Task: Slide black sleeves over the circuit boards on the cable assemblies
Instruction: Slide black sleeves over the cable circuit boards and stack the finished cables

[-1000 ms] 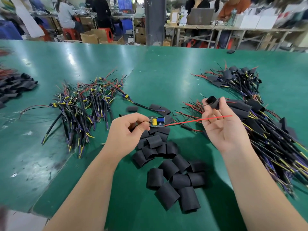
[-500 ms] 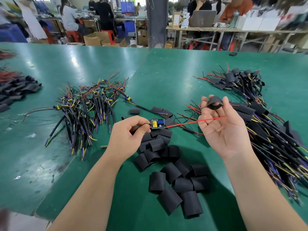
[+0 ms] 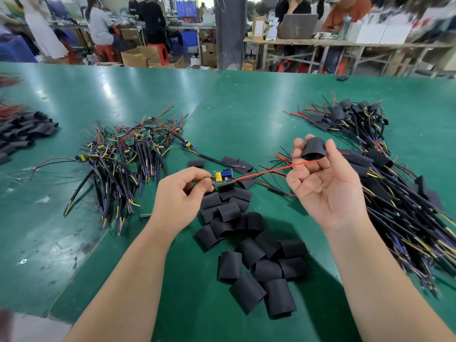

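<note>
My left hand [image 3: 183, 193] pinches a small circuit board [image 3: 223, 177] with a yellow and a blue part on it, held just above the green table [image 3: 234, 114]. A red wire [image 3: 276, 169] and a black one run from the board to the right. My right hand [image 3: 323, 183], palm up, pinches a black sleeve [image 3: 313, 149] between thumb and fingertips, and the wire ends reach the sleeve's mouth. A heap of loose black sleeves [image 3: 249, 245] lies on the table below both hands.
Bare cable assemblies [image 3: 123, 154] lie piled at the left. Sleeved assemblies [image 3: 399, 193] lie in a heap at the right. More sleeves [image 3: 22, 132] lie at the far left edge. People sit at benches behind the table.
My right hand has turned the sleeve so its mouth faces the wires, and the wire ends now meet it. My left hand has stayed put with the board.
</note>
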`<state>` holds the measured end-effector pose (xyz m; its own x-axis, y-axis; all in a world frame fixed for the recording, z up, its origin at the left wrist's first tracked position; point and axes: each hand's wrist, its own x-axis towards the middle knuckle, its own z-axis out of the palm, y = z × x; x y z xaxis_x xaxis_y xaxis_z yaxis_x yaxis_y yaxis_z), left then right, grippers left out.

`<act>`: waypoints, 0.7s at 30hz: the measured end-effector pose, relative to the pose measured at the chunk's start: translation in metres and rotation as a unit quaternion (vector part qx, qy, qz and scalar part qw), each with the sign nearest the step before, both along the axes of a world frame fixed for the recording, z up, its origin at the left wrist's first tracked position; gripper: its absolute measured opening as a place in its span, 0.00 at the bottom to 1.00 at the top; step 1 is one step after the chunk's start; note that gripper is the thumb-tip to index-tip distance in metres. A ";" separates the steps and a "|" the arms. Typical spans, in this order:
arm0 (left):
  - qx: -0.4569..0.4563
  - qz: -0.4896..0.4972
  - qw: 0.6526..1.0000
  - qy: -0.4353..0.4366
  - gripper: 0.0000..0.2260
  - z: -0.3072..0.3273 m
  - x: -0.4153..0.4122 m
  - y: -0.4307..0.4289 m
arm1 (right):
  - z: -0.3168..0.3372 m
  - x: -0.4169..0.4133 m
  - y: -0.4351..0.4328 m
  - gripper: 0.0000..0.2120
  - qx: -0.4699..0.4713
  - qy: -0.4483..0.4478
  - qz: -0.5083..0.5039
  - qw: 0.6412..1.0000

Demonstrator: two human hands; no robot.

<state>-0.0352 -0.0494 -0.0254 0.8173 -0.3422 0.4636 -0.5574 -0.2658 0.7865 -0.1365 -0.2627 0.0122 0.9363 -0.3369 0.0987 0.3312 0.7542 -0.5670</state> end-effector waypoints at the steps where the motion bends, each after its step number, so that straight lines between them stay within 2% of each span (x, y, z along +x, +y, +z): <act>1: 0.004 0.000 1.000 -0.001 0.14 0.000 0.000 0.000 | 0.000 0.000 0.000 0.11 -0.001 0.001 0.002 1.000; 16: 0.021 0.016 0.999 -0.032 0.14 0.003 -0.003 0.001 | 0.004 -0.007 0.004 0.12 -0.026 0.000 -0.058 0.998; 21: 0.029 0.025 0.998 -0.058 0.11 0.001 -0.004 0.001 | 0.000 -0.007 0.002 0.11 -0.054 0.005 -0.098 0.994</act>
<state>-0.0395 -0.0485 -0.0243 0.7761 -0.3308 0.5369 -0.6287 -0.3396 0.6996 -0.1431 -0.2607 0.0126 0.8551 -0.5005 0.1357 0.4599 0.6110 -0.6443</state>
